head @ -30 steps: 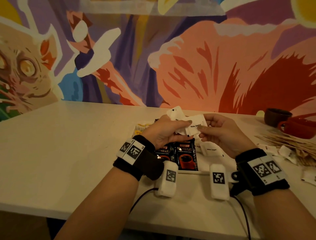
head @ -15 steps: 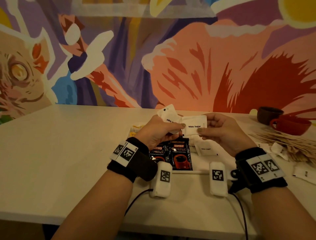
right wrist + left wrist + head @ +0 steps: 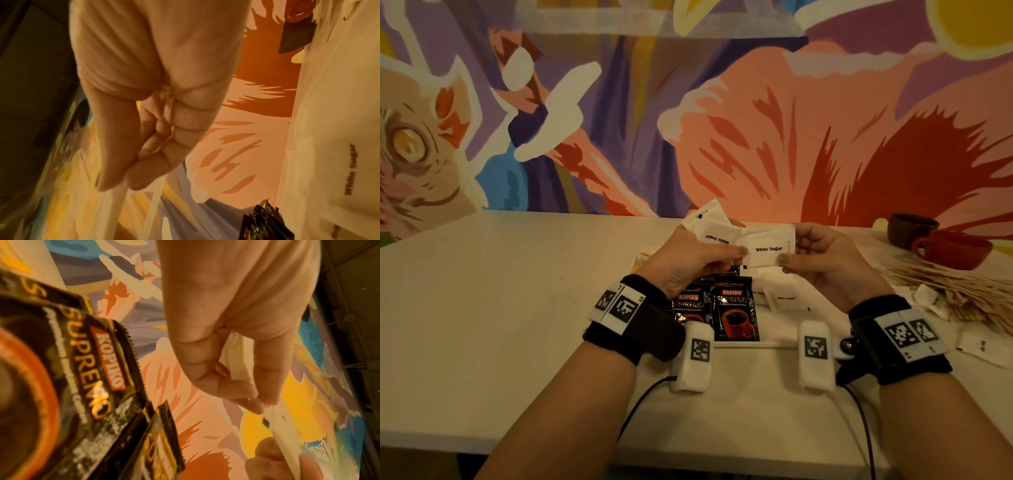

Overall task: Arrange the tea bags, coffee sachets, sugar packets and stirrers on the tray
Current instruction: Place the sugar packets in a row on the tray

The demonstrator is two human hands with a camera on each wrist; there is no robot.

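A: Sugar packet (image 3: 768, 249), white paper, printed "White Sugar", held flat above the tray (image 3: 784, 343). Pinched at its 9 o'clock edge by the left hand (image 3: 688, 263), at its 3 o'clock edge by the right hand (image 3: 825, 263); thumb over fingers in each grip, closed tight on paper.

B: Further packets (image 3: 714, 228) fanned in the left hand, behind the first. Likely light, limp and loosely filled; prone to sliding against one another. Best taken at the sealed edges, not the soft middle.

A: Below, at 6 o'clock: two black coffee sachets (image 3: 736, 313), overlapping, on the tray. More sugar packets (image 3: 784, 296) just beside them, toward 3 o'clock.

B: Open room: bare tray near its front rim, at 6 o'clock from the laid packets. Stirrers (image 3: 941, 284) heaped on the counter (image 3: 500, 291) at 3 o'clock, off the tray; red cup (image 3: 959, 251) and dark cup (image 3: 911, 228) beyond. Loose packets close by the heap; a low sweep there is likely to scatter them.
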